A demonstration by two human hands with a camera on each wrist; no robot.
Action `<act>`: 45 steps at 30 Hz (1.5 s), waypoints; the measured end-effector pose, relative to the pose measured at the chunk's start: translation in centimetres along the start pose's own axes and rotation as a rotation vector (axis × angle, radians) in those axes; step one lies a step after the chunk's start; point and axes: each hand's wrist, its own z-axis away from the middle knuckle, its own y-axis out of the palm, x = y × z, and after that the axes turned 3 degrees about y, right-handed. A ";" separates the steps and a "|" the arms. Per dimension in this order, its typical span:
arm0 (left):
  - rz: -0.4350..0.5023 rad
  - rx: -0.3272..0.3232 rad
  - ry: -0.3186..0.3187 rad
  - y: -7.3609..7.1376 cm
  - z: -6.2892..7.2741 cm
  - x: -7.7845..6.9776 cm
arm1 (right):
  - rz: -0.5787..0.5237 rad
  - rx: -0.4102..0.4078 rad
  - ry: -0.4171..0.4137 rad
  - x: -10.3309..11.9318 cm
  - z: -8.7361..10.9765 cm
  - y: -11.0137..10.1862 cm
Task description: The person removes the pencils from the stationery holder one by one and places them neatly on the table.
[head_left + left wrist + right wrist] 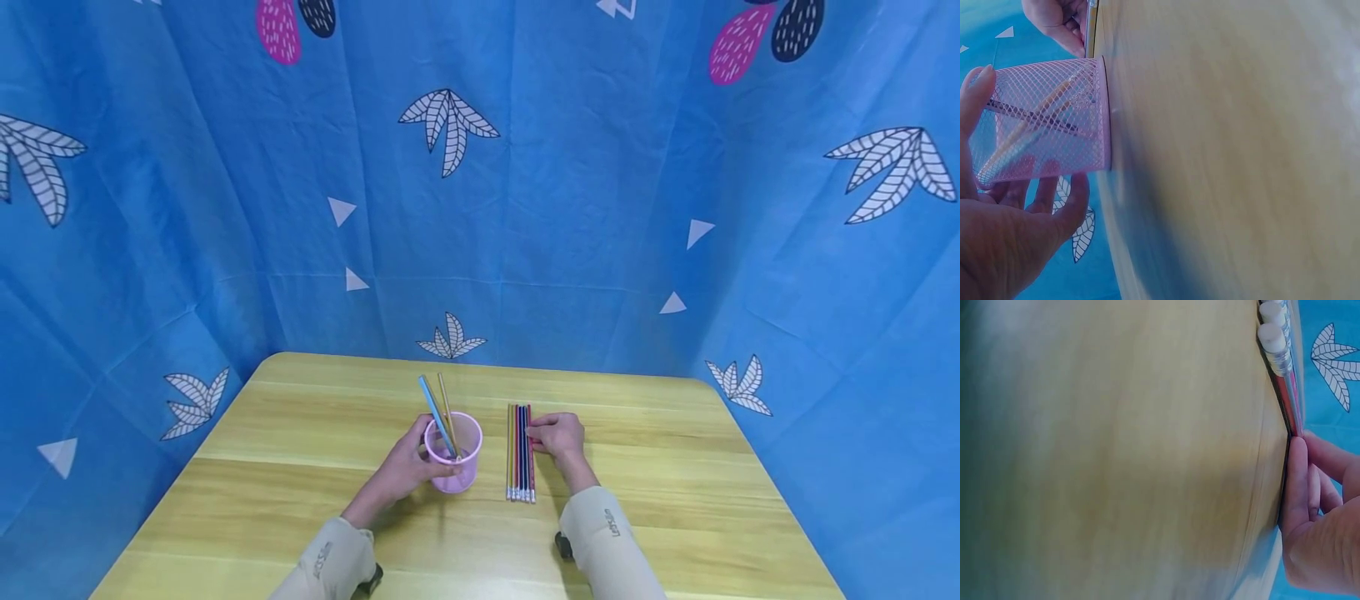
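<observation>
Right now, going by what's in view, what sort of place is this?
Probably a makeshift demonstration or recording corner, though I can't be sure: leaf-patterned blue fabric hangs behind and on both sides of a wood-grain table, where eraser-tipped pencils lie in a neat row.

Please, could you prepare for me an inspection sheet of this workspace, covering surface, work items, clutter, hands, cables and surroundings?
Surface: wood-grain table, light yellow.
Work items: pink mesh cup with slim sticks leaning inside, one of them blue; to its right, a pencil row lying side by side, eraser ends toward the person.
Clutter: nothing seen.
Left hand: holds the cup around its side.
Right hand: pinches at the right edge of the row.
Cables: nothing seen.
Surroundings: blue curtain with leaf prints, behind and on both sides.
</observation>
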 end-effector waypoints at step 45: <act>0.029 0.130 -0.010 -0.4 -0.1 0.6 | -0.180 0.356 -0.216 5.5 3.2 4.6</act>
